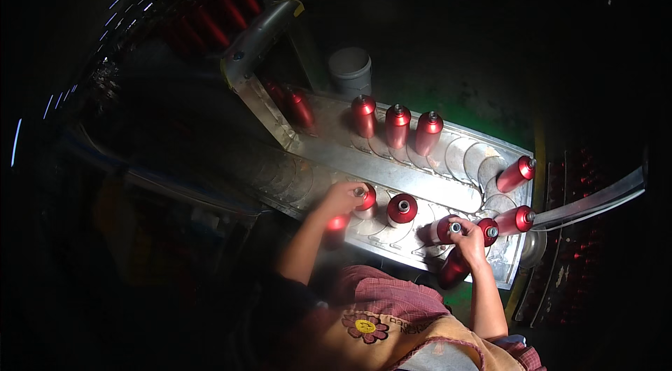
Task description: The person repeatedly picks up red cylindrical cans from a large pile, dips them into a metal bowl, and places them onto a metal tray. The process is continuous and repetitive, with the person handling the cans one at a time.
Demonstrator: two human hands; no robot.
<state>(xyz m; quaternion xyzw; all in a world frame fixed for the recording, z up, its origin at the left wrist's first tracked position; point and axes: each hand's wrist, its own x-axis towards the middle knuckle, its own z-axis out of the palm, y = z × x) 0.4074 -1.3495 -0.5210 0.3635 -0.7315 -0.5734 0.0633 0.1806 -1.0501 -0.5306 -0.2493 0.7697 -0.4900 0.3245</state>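
Note:
Red metal bottles with narrow silvery necks stand on a looped slat conveyor. My left hand (343, 197) is closed at the neck of a red bottle (367, 206) on the near lane. Another red bottle (337, 229) shows below that hand, partly covered by it. Farther right, my right hand (470, 239) has its fingers closed round the neck of a red bottle (442, 232). Close beside this hand stands one more bottle (488, 227), and a dark red one (453, 269) is below it at the conveyor's near edge. Between my hands a single bottle (402, 210) stands untouched.
Several red bottles (397, 126) stand along the far lane, with others at the right bend. A metal arch (262, 38) spans the conveyor (392, 168) at left. Behind stands a white bucket (350, 70). A curved metal rail (595, 199) leads off right, near dim rows of red bottles.

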